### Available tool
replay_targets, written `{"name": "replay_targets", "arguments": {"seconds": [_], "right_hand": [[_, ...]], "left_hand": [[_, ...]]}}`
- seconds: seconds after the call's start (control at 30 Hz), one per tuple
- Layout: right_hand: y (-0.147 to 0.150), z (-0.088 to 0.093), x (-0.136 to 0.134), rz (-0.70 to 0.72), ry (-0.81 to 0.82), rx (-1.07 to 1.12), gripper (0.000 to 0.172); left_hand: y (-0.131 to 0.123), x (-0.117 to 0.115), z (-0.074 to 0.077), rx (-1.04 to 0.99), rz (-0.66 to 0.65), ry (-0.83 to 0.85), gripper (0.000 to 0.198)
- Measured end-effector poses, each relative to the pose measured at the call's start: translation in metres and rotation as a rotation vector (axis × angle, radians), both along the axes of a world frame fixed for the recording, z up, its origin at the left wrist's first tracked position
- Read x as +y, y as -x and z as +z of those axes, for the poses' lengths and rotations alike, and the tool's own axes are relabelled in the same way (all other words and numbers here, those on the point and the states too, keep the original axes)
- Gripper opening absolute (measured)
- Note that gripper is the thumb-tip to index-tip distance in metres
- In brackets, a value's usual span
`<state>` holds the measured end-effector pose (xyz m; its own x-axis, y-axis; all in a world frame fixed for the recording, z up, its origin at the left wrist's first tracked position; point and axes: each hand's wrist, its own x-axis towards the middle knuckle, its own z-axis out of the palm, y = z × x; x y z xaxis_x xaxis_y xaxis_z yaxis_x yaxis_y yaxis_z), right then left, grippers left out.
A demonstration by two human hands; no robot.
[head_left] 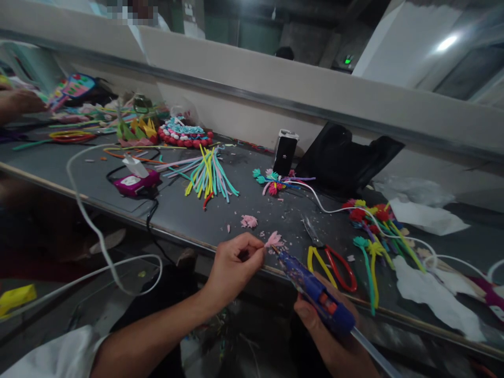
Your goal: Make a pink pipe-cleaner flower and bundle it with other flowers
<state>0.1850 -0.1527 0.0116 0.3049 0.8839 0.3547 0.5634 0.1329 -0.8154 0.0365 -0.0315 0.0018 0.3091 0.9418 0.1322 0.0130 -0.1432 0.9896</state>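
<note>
My left hand [238, 262] pinches the end of a small pink fuzzy flower [274, 240] just above the table's front edge. In my right hand [326, 331] is a blue glue gun [315, 291] with a clear glue stick coming out of its back. The gun's nozzle points at the flower's base; I cannot tell whether it touches. A little pile of pink fuzzy pieces [249, 221] lies behind my left hand. Beside the gun rest scissors [333, 262] with one yellow and one red handle, blades pointing away.
On the grey table [189, 215] lie a bundle of pipe cleaners [210, 176], finished-looking colourful flowers [368, 212], a phone [286, 152] standing upright, a purple power socket [137, 181], a black bag [346, 157] and white cables. Another person's hand [23, 102] shows at far left.
</note>
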Motion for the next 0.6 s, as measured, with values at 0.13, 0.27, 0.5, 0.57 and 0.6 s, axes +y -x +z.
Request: {"name": "replay_targets", "arguments": {"seconds": [0.13,0.27,0.5,0.57,0.6], "right_hand": [[-0.0007,0.0009,-0.0008,0.0,-0.006,-0.023,0.029],[-0.0004,0.0038,-0.0005,0.01,0.019,-0.014,0.029],[0.001,0.0045,-0.0026,-0.017,0.036,0.006,0.026],[0.0006,0.0025,-0.003,-0.027,0.026,-0.026,0.025],[0.0004,0.0013,-0.0029,-0.035,0.012,-0.047,0.024]], "left_hand": [[0.0004,0.0001,-0.0009,-0.013,0.012,0.005,0.012],[0.0001,0.0004,-0.0012,-0.011,0.008,0.002,0.013],[-0.0001,0.0001,-0.0001,0.03,0.012,-0.01,0.012],[0.0002,-0.0002,0.0007,0.021,0.011,-0.001,0.012],[0.0004,-0.0003,0.0007,0.014,0.01,0.002,0.012]]}}
